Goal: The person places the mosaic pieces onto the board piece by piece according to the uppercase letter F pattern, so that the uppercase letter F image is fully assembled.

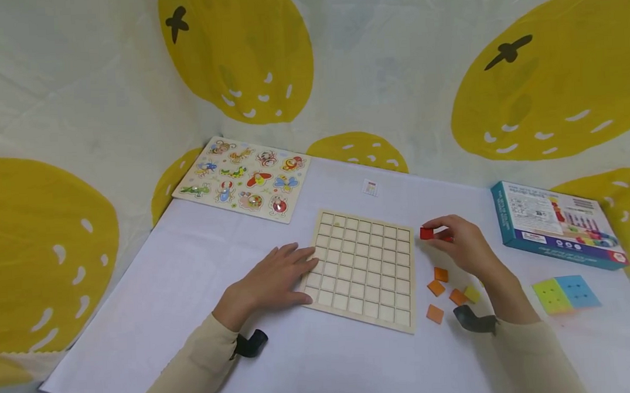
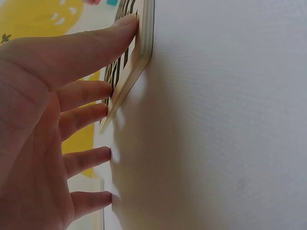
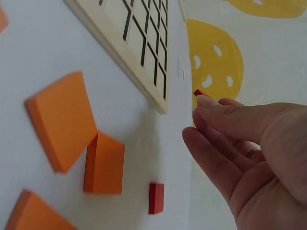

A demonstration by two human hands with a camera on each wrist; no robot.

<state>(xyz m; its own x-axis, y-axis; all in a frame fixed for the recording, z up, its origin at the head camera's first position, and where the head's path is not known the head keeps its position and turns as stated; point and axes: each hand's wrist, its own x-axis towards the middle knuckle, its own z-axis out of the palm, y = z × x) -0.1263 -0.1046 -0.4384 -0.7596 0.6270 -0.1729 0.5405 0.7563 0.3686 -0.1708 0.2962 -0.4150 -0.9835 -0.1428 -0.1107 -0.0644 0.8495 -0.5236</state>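
A wooden grid board [image 1: 362, 267] lies flat on the table, its cells bare wood. My left hand [image 1: 273, 280] rests at the board's left edge with fingers spread; its thumb [image 2: 103, 42] touches the rim. To the right of the board, my right hand [image 1: 467, 245] pinches a small red square tile [image 1: 426, 233] between thumb and fingertips, above the table. Below that hand lies a second red tile [image 3: 156, 198]. Several orange tiles [image 1: 434, 314] and a yellow tile [image 1: 472, 294] are scattered nearer to me, beside the board's right edge.
A peg puzzle with insect pictures [image 1: 245, 179] lies at the back left. Behind the board is a small printed card [image 1: 370, 187]. On the right are a teal game box [image 1: 559, 224] and a yellow and blue cube [image 1: 566, 294]. A fruit-patterned cloth [image 1: 383, 70] hangs behind the table.
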